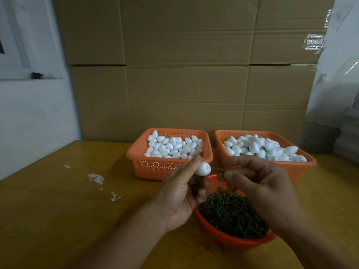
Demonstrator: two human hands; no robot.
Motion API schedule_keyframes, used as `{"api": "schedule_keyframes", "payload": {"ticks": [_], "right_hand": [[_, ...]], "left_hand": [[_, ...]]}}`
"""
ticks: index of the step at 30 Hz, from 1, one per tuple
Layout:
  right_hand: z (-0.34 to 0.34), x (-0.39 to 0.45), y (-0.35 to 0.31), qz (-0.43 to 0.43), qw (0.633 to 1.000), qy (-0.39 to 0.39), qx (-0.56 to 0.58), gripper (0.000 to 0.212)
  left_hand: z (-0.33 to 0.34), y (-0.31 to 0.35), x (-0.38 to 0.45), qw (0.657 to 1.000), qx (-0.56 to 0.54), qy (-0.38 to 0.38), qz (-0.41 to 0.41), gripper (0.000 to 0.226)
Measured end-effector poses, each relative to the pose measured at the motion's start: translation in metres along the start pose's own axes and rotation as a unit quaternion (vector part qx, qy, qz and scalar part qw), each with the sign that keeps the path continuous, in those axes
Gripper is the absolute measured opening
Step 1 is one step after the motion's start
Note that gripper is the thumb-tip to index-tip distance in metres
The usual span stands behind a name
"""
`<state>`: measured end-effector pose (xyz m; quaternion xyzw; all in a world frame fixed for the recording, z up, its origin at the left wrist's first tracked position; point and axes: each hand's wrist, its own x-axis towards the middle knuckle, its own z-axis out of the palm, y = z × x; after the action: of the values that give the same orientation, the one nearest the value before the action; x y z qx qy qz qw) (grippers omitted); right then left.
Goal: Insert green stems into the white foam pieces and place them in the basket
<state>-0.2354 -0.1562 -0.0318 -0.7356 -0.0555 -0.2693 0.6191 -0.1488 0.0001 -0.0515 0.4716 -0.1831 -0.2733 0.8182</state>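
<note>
My left hand (181, 188) pinches a white foam piece (203, 168) between its fingertips, above the near bowl. My right hand (258, 183) pinches a thin green stem (218, 169) whose tip points at the foam piece, close to it or just touching. Below both hands sits an orange bowl (229, 239) heaped with green stems (231, 212). Behind stand two orange baskets: the left basket (155, 167) holds plain white foam pieces (172, 147), and the right basket (303, 167) holds foam pieces (262, 149) with bits of green stem showing among them.
Everything sits on a yellow-brown wooden table (68, 210). White foam crumbs (96, 178) lie on the table to the left. Stacked cardboard boxes (184, 74) form a wall behind the baskets. A white wall is at the left and plastic-wrapped goods (338, 74) at the right.
</note>
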Motion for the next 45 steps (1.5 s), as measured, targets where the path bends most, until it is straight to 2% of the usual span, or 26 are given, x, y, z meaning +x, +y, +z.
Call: {"api": "schedule_keyframes", "payload": {"ticks": [6, 9, 16, 19, 22, 37, 45], "right_hand": [[0.003, -0.002, 0.005, -0.014, 0.999, -0.023, -0.028, 0.022], [0.004, -0.002, 0.006, -0.029, 0.998, -0.028, -0.05, 0.014], [0.008, -0.007, 0.006, -0.067, 0.979, -0.01, -0.191, 0.01], [0.01, -0.01, 0.004, -0.097, 0.968, -0.001, -0.232, 0.005], [0.011, -0.011, 0.003, -0.115, 0.96, 0.001, -0.256, 0.009], [0.012, -0.011, 0.011, -0.096, 0.956, 0.017, -0.275, 0.003], [0.012, -0.01, 0.013, -0.089, 0.968, 0.034, -0.234, 0.007]], "left_hand": [[0.001, 0.001, -0.001, 1.0, 0.01, 0.006, 0.002, 0.043], [0.001, 0.001, -0.001, 1.0, 0.01, 0.008, 0.004, 0.044], [0.001, 0.0, -0.001, 0.999, 0.033, 0.02, 0.021, 0.036], [0.001, 0.0, -0.002, 0.998, 0.053, 0.016, 0.035, 0.026], [0.003, 0.001, -0.003, 0.997, 0.07, 0.011, 0.04, 0.02], [0.004, -0.004, -0.004, 0.986, 0.132, 0.024, 0.103, 0.027], [0.003, -0.003, -0.003, 0.994, 0.065, -0.013, 0.083, 0.024]]}}
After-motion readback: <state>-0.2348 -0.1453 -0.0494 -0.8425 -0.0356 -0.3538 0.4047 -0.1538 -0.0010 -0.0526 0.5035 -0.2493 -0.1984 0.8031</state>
